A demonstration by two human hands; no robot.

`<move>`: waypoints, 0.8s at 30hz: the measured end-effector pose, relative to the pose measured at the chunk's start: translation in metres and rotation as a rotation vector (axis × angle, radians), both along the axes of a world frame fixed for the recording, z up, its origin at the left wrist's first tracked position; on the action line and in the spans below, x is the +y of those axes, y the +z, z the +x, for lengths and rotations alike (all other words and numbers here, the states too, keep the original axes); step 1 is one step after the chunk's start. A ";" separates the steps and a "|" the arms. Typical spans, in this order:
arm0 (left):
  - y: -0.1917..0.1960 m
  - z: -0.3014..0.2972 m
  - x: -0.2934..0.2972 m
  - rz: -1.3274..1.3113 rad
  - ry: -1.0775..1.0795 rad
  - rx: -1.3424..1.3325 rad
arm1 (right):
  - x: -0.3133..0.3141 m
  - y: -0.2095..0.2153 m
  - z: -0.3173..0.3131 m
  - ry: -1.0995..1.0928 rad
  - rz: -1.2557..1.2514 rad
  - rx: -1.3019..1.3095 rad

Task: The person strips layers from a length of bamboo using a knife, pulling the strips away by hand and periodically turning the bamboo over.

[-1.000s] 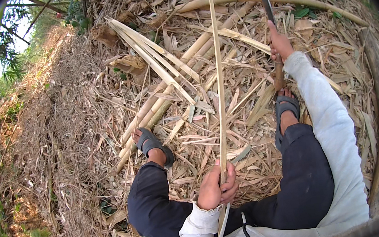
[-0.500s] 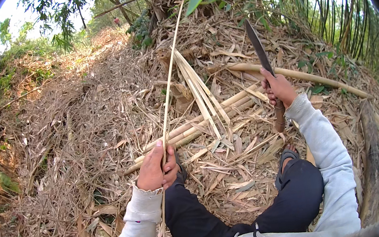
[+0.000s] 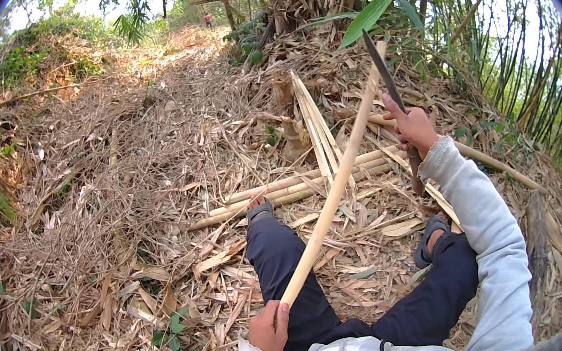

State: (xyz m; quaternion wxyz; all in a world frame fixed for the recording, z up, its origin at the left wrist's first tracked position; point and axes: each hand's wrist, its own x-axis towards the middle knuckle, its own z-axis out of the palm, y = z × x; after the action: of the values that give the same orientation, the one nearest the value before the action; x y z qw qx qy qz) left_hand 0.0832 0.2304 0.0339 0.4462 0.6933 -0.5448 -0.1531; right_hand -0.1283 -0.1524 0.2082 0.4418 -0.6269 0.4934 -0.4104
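**Bamboo strip and knife in hand**

Head view: the left hand is closed around the lower end of a pale bamboo strip, which slants up and to the right across the legs; the right hand is clenched on the handle of a long dark knife, blade pointing up, just beside the strip's upper end; split bamboo poles lie on the ground of dry leaves past the sandalled feet.
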 end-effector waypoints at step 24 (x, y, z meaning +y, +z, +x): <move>0.048 -0.036 -0.142 0.310 -0.390 0.056 | -0.014 -0.063 -0.005 0.085 0.202 -0.709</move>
State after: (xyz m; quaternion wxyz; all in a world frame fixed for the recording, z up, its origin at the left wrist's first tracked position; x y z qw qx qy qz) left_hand 0.0468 0.0884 0.0822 0.3117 0.6307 -0.6257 -0.3370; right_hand -0.1330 -0.1664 0.1447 0.6614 -0.4191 0.3213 -0.5326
